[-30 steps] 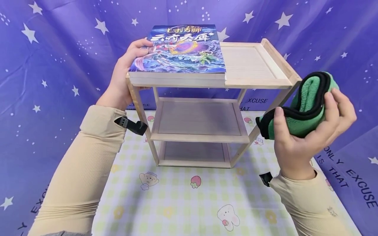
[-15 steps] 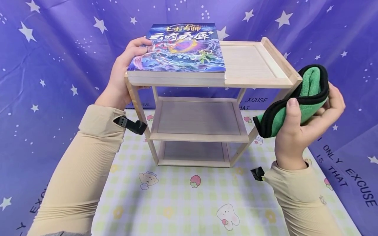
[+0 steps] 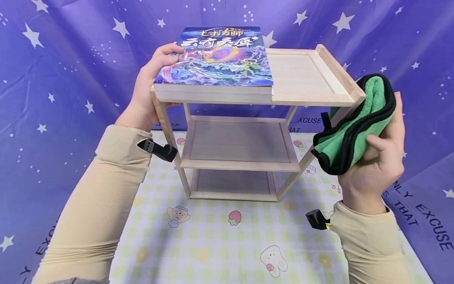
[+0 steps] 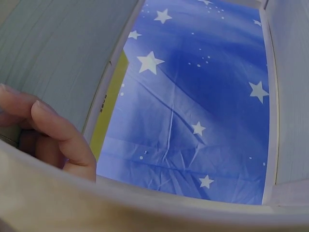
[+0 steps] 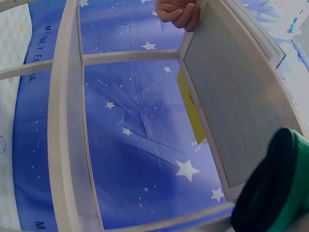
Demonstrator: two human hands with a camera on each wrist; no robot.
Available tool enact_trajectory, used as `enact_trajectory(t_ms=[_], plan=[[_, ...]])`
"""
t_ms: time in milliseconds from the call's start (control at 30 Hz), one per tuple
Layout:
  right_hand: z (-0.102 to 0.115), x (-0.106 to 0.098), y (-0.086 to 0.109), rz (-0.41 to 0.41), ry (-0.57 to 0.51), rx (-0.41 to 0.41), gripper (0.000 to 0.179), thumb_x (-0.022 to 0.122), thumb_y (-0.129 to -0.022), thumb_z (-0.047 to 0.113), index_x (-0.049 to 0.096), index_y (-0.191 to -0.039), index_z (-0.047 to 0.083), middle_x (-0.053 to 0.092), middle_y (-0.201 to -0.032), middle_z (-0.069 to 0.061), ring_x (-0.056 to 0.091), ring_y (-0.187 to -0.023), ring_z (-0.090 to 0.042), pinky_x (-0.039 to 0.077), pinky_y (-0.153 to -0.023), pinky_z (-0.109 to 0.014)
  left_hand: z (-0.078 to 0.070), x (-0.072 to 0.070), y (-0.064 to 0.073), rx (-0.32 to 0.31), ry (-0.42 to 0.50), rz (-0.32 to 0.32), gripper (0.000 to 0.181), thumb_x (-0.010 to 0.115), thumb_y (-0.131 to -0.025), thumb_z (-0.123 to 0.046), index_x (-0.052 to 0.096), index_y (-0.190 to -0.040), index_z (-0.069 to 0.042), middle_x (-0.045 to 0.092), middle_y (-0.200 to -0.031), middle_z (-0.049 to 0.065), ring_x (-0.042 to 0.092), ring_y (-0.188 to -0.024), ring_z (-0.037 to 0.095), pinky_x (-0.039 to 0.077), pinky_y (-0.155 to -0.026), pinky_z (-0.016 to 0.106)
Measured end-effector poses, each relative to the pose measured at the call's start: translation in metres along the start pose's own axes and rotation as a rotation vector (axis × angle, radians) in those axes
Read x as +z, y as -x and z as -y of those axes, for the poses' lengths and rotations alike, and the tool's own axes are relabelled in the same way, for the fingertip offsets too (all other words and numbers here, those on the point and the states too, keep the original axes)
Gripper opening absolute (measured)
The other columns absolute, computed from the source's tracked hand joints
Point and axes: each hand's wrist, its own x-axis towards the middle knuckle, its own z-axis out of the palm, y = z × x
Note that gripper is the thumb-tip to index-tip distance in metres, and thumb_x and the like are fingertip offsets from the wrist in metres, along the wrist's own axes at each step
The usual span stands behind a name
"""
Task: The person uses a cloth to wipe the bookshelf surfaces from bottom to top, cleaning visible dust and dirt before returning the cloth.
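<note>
Head view: left hand [image 3: 144, 88] grips the left end of a wooden rack [image 3: 299, 75], upper digits on the left edge of a book [image 3: 220, 59]. Book lies flat, cover up, on the left part of the rack's top. Cover is blue, with white and gold title characters. Right hand [image 3: 381, 163] grasps a folded green cloth [image 3: 376, 100] with black edging, up at the rack's right end; a bit of it shows behind the right front leg. Rack stands upright on the bench [image 3: 209, 240], which has a checked cover printed with strawberries and cartoon animals. Two lower shelves under the top. Purple-blue curtain [image 3: 88, 59] with white stars behind. Beige sleeves, black device at each cuff.

Left wrist view: left hand's fingers bend in at the underside of the top panel. Yellow strip [image 4: 113, 101] runs past the panel's edge, starry curtain beyond.

Right wrist view: green cloth fills the lower right corner, by the near end of the top panel; contact looks likely, but shade and crop leave it unsure. Left hand's curled fingers at the far end.
</note>
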Motion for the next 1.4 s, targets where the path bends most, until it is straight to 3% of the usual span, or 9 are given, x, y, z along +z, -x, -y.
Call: enact_trajectory(t_ms=[100, 233, 467, 733, 967, 1033, 1100, 1200, 1400], plan=[[0.004, -0.007, 0.0, 0.102, 0.093, 0.024, 0.08, 0.026, -0.069, -0.022, 0.042, -0.145, -0.002, 0.044, -0.146, -0.029, 0.053, -0.119, -0.041, 0.053, -0.093, -0.045, 0.0, -0.001, 0.0, 0.007, 0.011, 0.003, 0.019, 0.048, -0.095, -0.02, 0.062, -0.106, -0.024, 0.043, -0.139, -0.009, 0.051, -0.113, 0.022, 0.045, -0.084, 0.025], [0.007, -0.013, -0.002, 0.224, 0.19, 0.046, 0.081, 0.043, -0.076, -0.025, 0.033, -0.151, 0.002, 0.039, -0.153, -0.023, 0.046, -0.131, -0.037, 0.05, -0.099, -0.04, 0.001, -0.001, 0.0, 0.007, 0.015, 0.005, 0.018, 0.049, -0.095, -0.02, 0.062, -0.105, -0.025, 0.045, -0.138, -0.006, 0.051, -0.112, 0.022, 0.045, -0.083, 0.025], [0.01, -0.015, -0.011, 0.245, 0.321, 0.065, 0.097, 0.053, -0.067, -0.039, 0.032, -0.152, 0.003, 0.04, -0.151, -0.021, 0.046, -0.131, -0.034, 0.053, -0.096, -0.036, 0.0, -0.003, 0.0, -0.001, 0.005, -0.002, 0.018, 0.05, -0.094, -0.021, 0.063, -0.105, -0.025, 0.045, -0.138, -0.004, 0.051, -0.11, 0.023, 0.045, -0.079, 0.026], [0.024, -0.009, -0.029, 0.309, 0.798, 0.094, 0.087, 0.072, -0.061, -0.029, 0.052, -0.139, 0.005, 0.06, -0.128, -0.014, 0.057, -0.11, -0.023, 0.052, -0.081, -0.02, 0.0, -0.003, 0.001, -0.013, 0.007, -0.005, 0.018, 0.049, -0.094, -0.022, 0.063, -0.105, -0.026, 0.044, -0.139, -0.005, 0.05, -0.112, 0.023, 0.044, -0.081, 0.027], [0.025, -0.004, -0.031, 0.307, 1.387, 0.166, 0.087, 0.085, -0.071, 0.004, 0.045, -0.145, 0.027, 0.052, -0.132, 0.006, 0.05, -0.111, -0.008, 0.042, -0.082, -0.014, 0.0, -0.003, 0.001, -0.007, -0.017, -0.012, 0.019, 0.05, -0.093, -0.023, 0.063, -0.106, -0.026, 0.045, -0.138, -0.005, 0.049, -0.113, 0.023, 0.044, -0.081, 0.029], [0.02, -0.005, -0.03, 0.266, 1.478, 0.173, 0.083, 0.086, -0.072, 0.011, 0.047, -0.142, 0.028, 0.054, -0.128, 0.01, 0.05, -0.107, -0.005, 0.039, -0.082, -0.016, 0.001, -0.003, 0.001, -0.009, -0.009, -0.008, 0.018, 0.05, -0.094, -0.023, 0.063, -0.106, -0.026, 0.045, -0.138, -0.004, 0.05, -0.113, 0.023, 0.044, -0.081, 0.029], [0.013, -0.006, -0.029, 0.203, 1.481, 0.164, 0.076, 0.086, -0.071, 0.013, 0.052, -0.137, 0.027, 0.057, -0.123, 0.011, 0.05, -0.102, -0.004, 0.039, -0.08, -0.018, 0.001, -0.002, 0.001, -0.007, 0.007, -0.001, 0.018, 0.05, -0.094, -0.022, 0.063, -0.106, -0.025, 0.045, -0.137, -0.004, 0.05, -0.112, 0.023, 0.045, -0.082, 0.028], [0.003, -0.007, -0.027, 0.121, 1.356, 0.073, 0.06, 0.084, -0.069, 0.007, 0.063, -0.124, 0.02, 0.063, -0.113, 0.007, 0.054, -0.097, -0.008, 0.04, -0.078, -0.021, 0.001, 0.0, 0.001, -0.003, 0.036, 0.013, 0.018, 0.049, -0.095, -0.02, 0.063, -0.105, -0.025, 0.045, -0.137, -0.003, 0.052, -0.111, 0.022, 0.046, -0.082, 0.026], [-0.009, -0.013, -0.026, 0.094, 1.271, -0.073, 0.045, 0.08, -0.069, 0.007, 0.068, -0.112, 0.016, 0.066, -0.104, 0.007, 0.058, -0.094, -0.009, 0.042, -0.079, -0.021, 0.002, 0.0, -0.001, 0.003, 0.038, 0.016, 0.019, 0.048, -0.095, -0.02, 0.063, -0.105, -0.024, 0.045, -0.138, 0.001, 0.052, -0.112, 0.023, 0.046, -0.083, 0.026]])
